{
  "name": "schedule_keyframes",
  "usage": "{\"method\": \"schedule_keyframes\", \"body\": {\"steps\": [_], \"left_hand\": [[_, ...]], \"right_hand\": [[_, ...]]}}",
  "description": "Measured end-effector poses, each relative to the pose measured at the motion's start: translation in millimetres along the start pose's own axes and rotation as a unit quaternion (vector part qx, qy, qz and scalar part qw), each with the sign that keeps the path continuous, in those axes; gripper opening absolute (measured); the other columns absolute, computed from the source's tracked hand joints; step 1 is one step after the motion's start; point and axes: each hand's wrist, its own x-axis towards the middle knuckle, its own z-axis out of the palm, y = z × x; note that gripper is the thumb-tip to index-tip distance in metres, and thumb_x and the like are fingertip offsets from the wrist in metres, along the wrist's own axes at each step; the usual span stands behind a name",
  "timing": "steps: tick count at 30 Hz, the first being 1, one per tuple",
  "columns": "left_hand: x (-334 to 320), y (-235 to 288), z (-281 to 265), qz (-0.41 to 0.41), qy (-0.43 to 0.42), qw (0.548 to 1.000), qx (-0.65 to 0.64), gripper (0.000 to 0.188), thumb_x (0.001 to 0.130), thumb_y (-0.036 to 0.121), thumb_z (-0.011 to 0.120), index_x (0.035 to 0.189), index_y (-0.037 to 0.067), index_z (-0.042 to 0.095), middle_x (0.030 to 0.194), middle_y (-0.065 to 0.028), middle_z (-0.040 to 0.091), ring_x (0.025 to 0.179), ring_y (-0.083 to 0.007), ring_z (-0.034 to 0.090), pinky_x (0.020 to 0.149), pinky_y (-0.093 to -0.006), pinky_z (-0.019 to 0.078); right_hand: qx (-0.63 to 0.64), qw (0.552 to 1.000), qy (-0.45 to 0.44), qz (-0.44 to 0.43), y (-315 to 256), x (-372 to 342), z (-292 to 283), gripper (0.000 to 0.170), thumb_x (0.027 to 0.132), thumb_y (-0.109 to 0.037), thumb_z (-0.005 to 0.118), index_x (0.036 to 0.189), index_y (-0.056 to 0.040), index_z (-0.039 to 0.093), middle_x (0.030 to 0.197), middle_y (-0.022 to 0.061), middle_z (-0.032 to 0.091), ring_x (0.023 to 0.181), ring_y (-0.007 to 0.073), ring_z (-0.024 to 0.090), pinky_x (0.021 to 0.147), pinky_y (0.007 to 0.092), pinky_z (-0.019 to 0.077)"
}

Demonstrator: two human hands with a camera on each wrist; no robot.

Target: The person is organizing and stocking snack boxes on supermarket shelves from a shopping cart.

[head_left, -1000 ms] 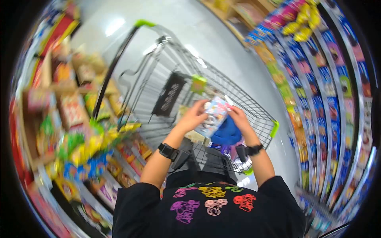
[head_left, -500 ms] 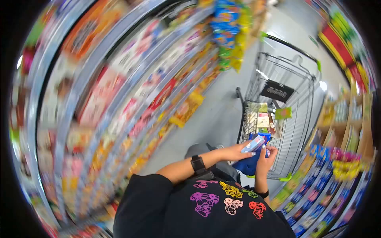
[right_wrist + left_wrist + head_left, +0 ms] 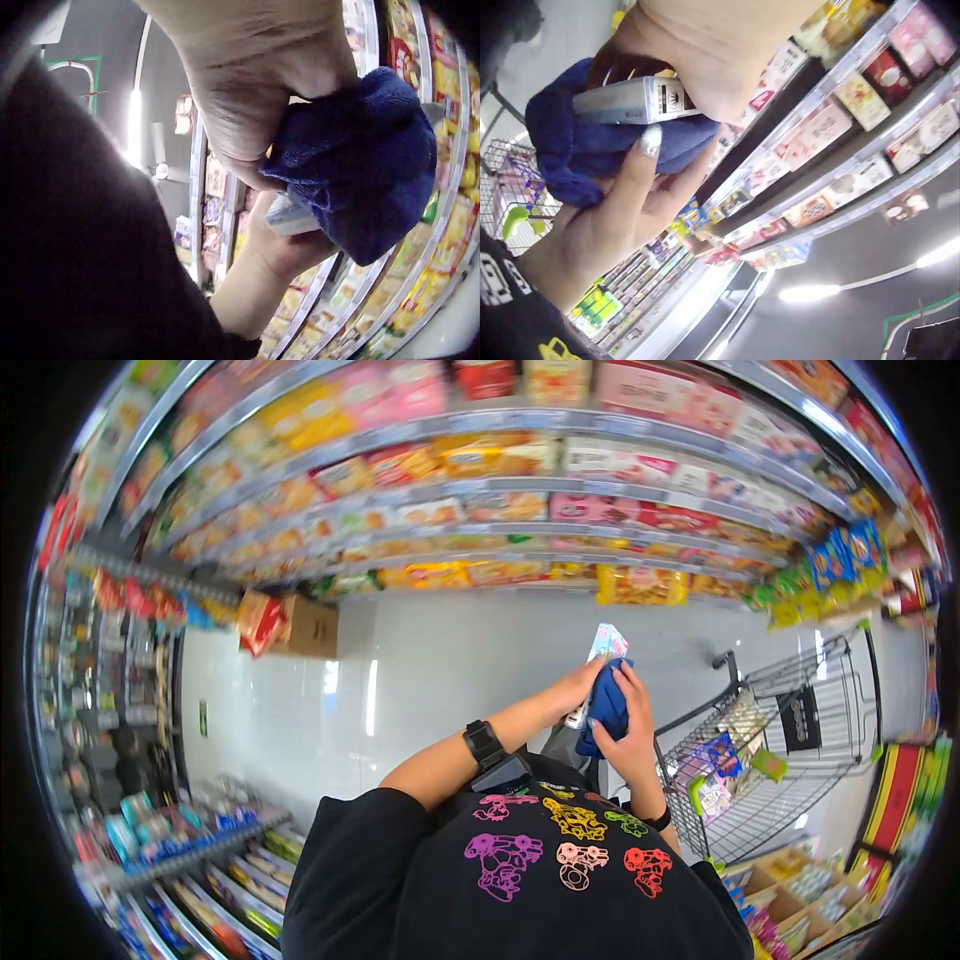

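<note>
In the head view my left hand grips a small light-blue and pink box, whose upper end sticks out past the fingers. My right hand holds a dark blue cloth, bunched and pressed against the box. The left wrist view has the cloth wrapped beneath the box, with the right thumb lying along it. Seen from the right wrist, the cloth hides most of the box, and the left hand sits below it.
A shopping cart with several packaged goods in it stands at my right. Ahead runs a long shelf of packaged snacks. A cardboard box stands on the floor at the left, and more shelves lie at the lower left.
My view has turned left, so the cart slides to the right and the snack shelf now lies ahead. The blue cloth has come up against the box, held in my right hand.
</note>
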Motion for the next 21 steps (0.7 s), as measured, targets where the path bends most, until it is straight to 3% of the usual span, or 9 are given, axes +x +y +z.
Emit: {"method": "schedule_keyframes", "body": {"steps": [3, 5, 9, 14, 17, 21], "left_hand": [[-74.1, -7.8, -30.5, 0.030, 0.039, 0.998, -0.035, 0.056, 0.094, 0.045, 0.024, 0.128, 0.003, 0.038, 0.117, -0.0107, 0.052, 0.105, -0.0176, 0.053, 0.090, -0.0313, 0.0420], [-108.3, -29.3, -45.3, 0.040, 0.069, 0.996, -0.041, 0.058, 0.093, 0.047, 0.027, 0.129, 0.002, 0.037, 0.117, -0.0106, 0.052, 0.104, -0.0171, 0.052, 0.089, -0.0313, 0.0420], [-184.7, -28.7, -52.1, 0.016, 0.028, 0.999, -0.001, 0.062, 0.093, 0.049, 0.028, 0.130, -0.001, 0.034, 0.121, -0.0127, 0.050, 0.106, -0.0167, 0.052, 0.085, -0.0299, 0.0454], [-236.0, -45.6, -47.7, 0.085, 0.035, 0.996, -0.016, 0.063, 0.093, 0.049, 0.029, 0.130, -0.002, 0.033, 0.123, -0.0127, 0.047, 0.104, -0.0157, 0.052, 0.081, -0.0297, 0.0474], [-253.0, -58.5, -42.6, 0.104, 0.040, 0.991, -0.071, 0.061, 0.093, 0.049, 0.029, 0.131, 0.001, 0.033, 0.123, -0.0114, 0.048, 0.103, -0.0171, 0.053, 0.081, -0.0308, 0.0479], [-269.1, -78.8, -25.4, 0.105, 0.065, 0.986, -0.115, 0.058, 0.092, 0.048, 0.031, 0.130, 0.005, 0.035, 0.119, -0.0102, 0.051, 0.101, -0.0179, 0.055, 0.080, -0.0323, 0.0487]], "right_hand": [[0.010, 0.996, -0.078, -0.038, -35.8, -17.6, 47.4, 0.064, 0.067, -0.002, 0.060, 0.128, -0.0045, 0.040, 0.136, 0.0186, 0.033, 0.125, 0.0345, 0.033, 0.102, 0.0399, 0.0277], [-0.004, 0.996, -0.079, -0.052, -52.5, -26.6, 71.7, 0.064, 0.068, -0.001, 0.059, 0.128, -0.0044, 0.039, 0.136, 0.0189, 0.032, 0.126, 0.0345, 0.032, 0.103, 0.0399, 0.0271], [-0.047, 0.992, -0.070, -0.092, -79.8, -41.6, 102.8, 0.061, 0.071, -0.002, 0.056, 0.128, -0.0042, 0.038, 0.137, 0.0188, 0.031, 0.125, 0.0358, 0.032, 0.103, 0.0410, 0.0251], [-0.167, 0.971, -0.049, -0.165, -122.0, -70.6, 121.3, 0.061, 0.071, -0.004, 0.055, 0.129, -0.0043, 0.038, 0.138, 0.0183, 0.030, 0.126, 0.0367, 0.028, 0.104, 0.0423, 0.0225], [-0.070, 0.980, -0.089, -0.165, -139.6, -95.7, 121.9, 0.061, 0.070, -0.005, 0.055, 0.129, -0.0050, 0.038, 0.137, 0.0185, 0.031, 0.127, 0.0369, 0.028, 0.105, 0.0421, 0.0225], [-0.078, 0.972, -0.147, -0.168, -143.1, -134.3, 109.0, 0.060, 0.071, -0.006, 0.056, 0.129, -0.0080, 0.040, 0.137, 0.0184, 0.033, 0.125, 0.0368, 0.032, 0.103, 0.0417, 0.0264]]}}
